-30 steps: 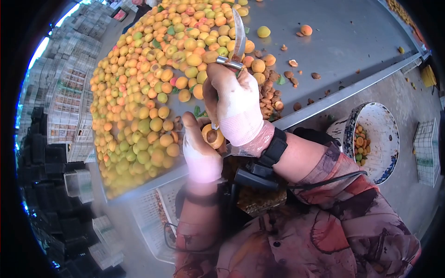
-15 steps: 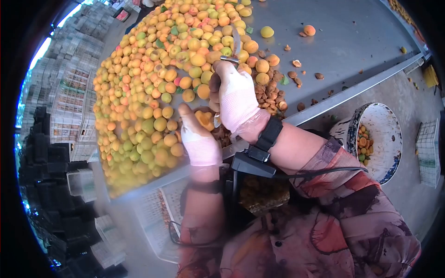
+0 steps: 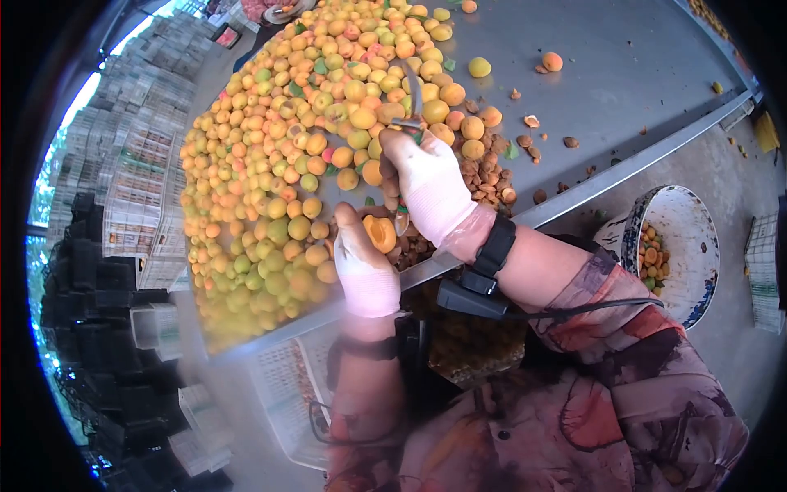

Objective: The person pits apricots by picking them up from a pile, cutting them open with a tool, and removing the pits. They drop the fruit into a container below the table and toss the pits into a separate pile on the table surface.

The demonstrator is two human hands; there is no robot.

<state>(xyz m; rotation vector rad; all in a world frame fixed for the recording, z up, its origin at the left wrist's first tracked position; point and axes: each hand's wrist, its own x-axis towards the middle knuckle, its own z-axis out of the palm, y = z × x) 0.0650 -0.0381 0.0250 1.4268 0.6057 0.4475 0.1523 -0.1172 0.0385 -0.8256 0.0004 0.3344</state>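
My left hand (image 3: 361,258), in a white and pink glove, is closed on a cut apricot (image 3: 379,234), its orange inside facing up. Just above and to the right, my right hand (image 3: 422,172) grips a knife (image 3: 415,92), whose curved blade sticks up past the knuckles. A small shiny tip shows below that fist, close beside the cut apricot. Whole apricots (image 3: 279,156) lie heaped to the left and beyond both hands. Brown apricot pits (image 3: 485,174) are piled right of my right hand.
The metal table (image 3: 590,90) has a raised edge (image 3: 639,156) on the near side. A speckled white bucket (image 3: 705,254) with fruit pieces stands at the right. Below the table is a white crate (image 3: 279,385). Stacked crates (image 3: 135,205) fill the left, and another person's sleeve (image 3: 261,8) shows at the top.
The view has shifted slightly, so the scene sits a little further right and lower. The cut apricot shows more of its open face, and the right hand keeps the knife.
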